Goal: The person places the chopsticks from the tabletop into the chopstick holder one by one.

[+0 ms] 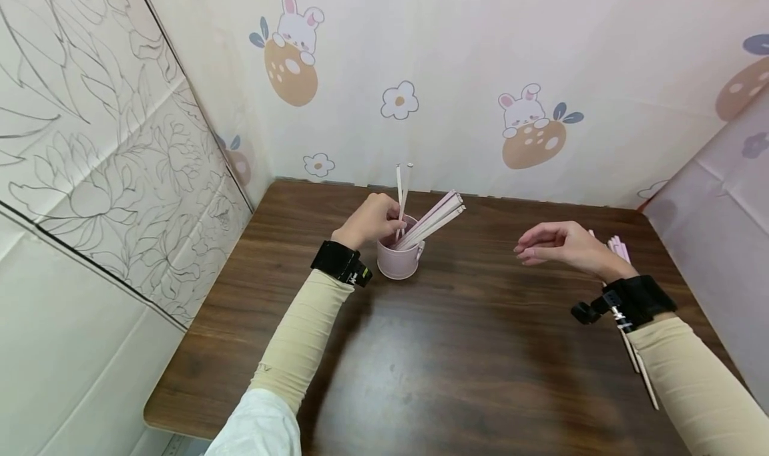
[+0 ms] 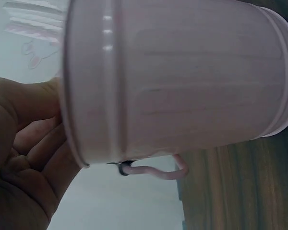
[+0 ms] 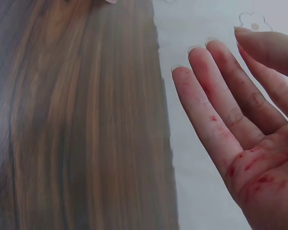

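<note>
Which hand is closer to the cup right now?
Left. The left hand is at the rim of the cup, fingers on two sticks; the right hand hangs well off to the cup's right, empty.

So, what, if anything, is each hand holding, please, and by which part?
The left hand pinches two pale sticks low down, near the cup's rim; the right hand holds nothing.

Pale pink pail (image 1: 396, 265): upright, small side handle. White and lilac sticks (image 1: 437, 219) lean rightward inside. Two pale sticks (image 1: 406, 190), near-vertical, pinched by left hand (image 1: 374, 219) at its mouth. Lilac-and-white bundle (image 1: 619, 247) far right, partly hidden.
</note>
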`<action>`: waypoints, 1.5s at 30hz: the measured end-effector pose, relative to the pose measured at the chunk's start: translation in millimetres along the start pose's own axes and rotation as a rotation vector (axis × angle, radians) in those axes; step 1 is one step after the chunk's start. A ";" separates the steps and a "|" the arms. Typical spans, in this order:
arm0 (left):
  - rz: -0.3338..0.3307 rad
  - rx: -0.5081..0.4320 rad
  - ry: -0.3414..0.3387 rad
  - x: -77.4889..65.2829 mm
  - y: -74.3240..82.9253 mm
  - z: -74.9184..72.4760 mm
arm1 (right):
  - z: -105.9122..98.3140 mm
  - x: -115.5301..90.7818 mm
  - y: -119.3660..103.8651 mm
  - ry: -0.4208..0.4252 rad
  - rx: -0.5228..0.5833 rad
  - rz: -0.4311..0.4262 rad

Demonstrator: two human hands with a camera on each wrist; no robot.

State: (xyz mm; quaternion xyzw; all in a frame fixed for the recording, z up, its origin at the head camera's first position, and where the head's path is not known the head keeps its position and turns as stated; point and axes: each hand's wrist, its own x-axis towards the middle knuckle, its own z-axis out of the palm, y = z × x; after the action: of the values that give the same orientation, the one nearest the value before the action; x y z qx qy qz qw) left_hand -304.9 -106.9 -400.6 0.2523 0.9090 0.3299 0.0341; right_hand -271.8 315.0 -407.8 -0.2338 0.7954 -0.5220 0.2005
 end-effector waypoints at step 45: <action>0.157 0.284 0.068 -3.5 76.0 -23.9 | -59.5 -46.1 84.2 0.528 -0.771 0.513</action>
State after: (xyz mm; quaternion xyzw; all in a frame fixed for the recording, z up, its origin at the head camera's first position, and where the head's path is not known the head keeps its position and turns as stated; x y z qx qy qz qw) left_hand -274.1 -72.7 -335.4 0.3137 0.9246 0.2080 -0.0588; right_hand -281.7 414.8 -459.8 0.0509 0.9845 -0.1670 0.0145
